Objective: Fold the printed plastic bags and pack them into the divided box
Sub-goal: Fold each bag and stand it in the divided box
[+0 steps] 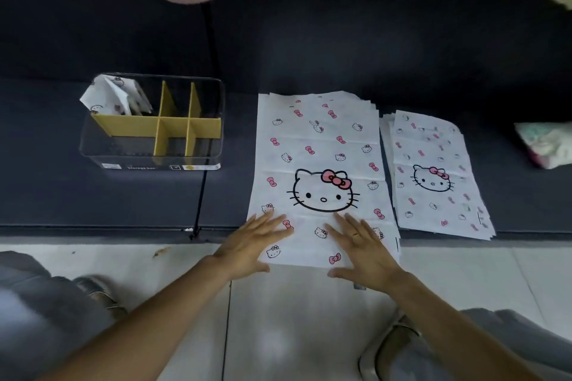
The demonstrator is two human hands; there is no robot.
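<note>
A white plastic bag (pixel 322 151) printed with a cat face and pink bows lies flat on top of a stack, its near end hanging over the dark mat's edge. My left hand (pixel 252 246) and my right hand (pixel 362 249) rest flat on its near end, fingers spread. A second stack of the same bags (pixel 433 176) lies to the right. The clear divided box (pixel 151 124) with yellow cardboard dividers stands to the left; a folded bag (pixel 113 96) sticks out of its far-left compartment.
The dark mat (pixel 62 195) ends at a pale tiled floor (pixel 294 318). Plush toys and tags hang at the top edge, and a pale bundle (pixel 548 144) lies far right. My knees and shoes sit at the lower corners.
</note>
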